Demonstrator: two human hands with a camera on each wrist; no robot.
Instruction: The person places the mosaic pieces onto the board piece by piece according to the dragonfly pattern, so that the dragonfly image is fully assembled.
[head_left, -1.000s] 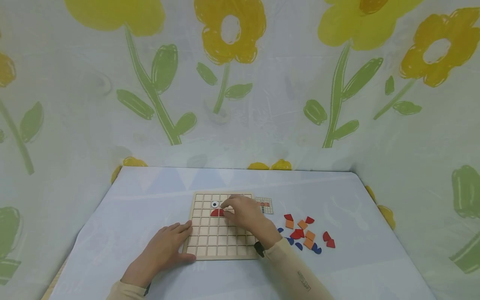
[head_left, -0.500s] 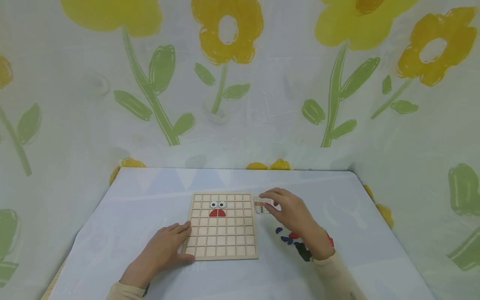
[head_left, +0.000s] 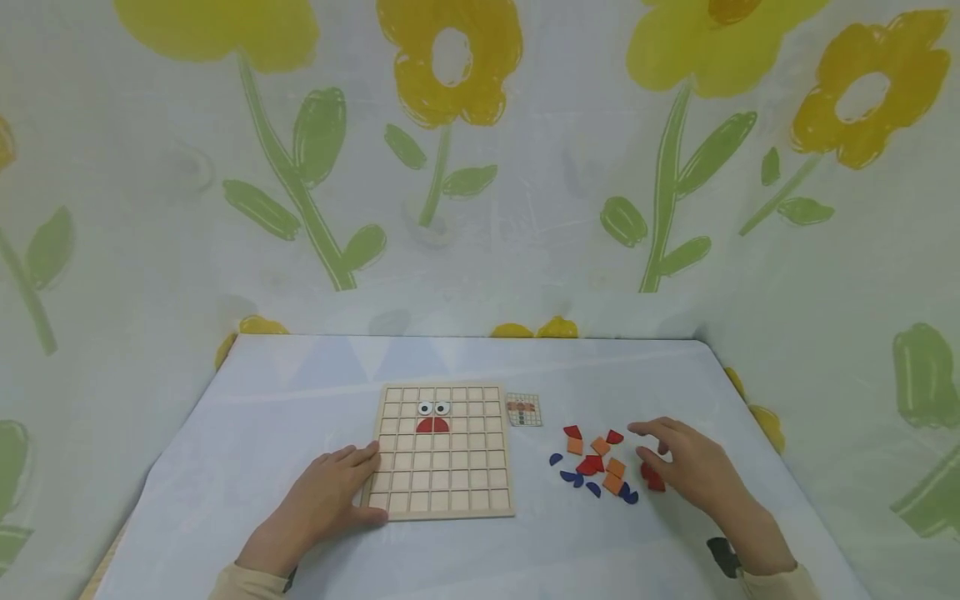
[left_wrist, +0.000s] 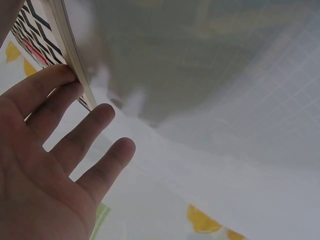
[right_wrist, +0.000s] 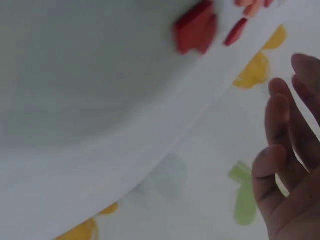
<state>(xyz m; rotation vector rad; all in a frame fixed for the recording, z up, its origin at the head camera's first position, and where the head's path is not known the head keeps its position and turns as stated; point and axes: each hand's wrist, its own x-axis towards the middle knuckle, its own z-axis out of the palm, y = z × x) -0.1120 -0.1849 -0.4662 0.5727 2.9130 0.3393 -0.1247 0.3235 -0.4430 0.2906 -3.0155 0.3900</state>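
Observation:
My left hand (head_left: 318,496) rests at the left edge of a wooden grid board (head_left: 440,483), its fingers touching the frame. The left wrist view shows that hand's fingers (left_wrist: 82,137) extended against the board's side. On the board sit two round eye pieces (head_left: 425,408) above two red quarter-circle pieces (head_left: 424,426). My right hand (head_left: 697,471) hovers over the right side of the table, thumb and fingers apart, with nothing between them. Below its fingertips lie red pieces (head_left: 651,477), partly covered by the hand; the right wrist view shows red pieces (right_wrist: 196,27) blurred.
A small pattern card (head_left: 523,409) lies beside the board's upper right. Between board and right hand are scattered orange squares (head_left: 616,467), blue half-round pieces (head_left: 593,489) and other red pieces (head_left: 591,465). A flower-printed curtain (head_left: 555,208) stands behind the table.
My right hand has left the board, passed over the card and moved right to the loose pieces. A second eye piece now shows on the board. My left hand has stayed put.

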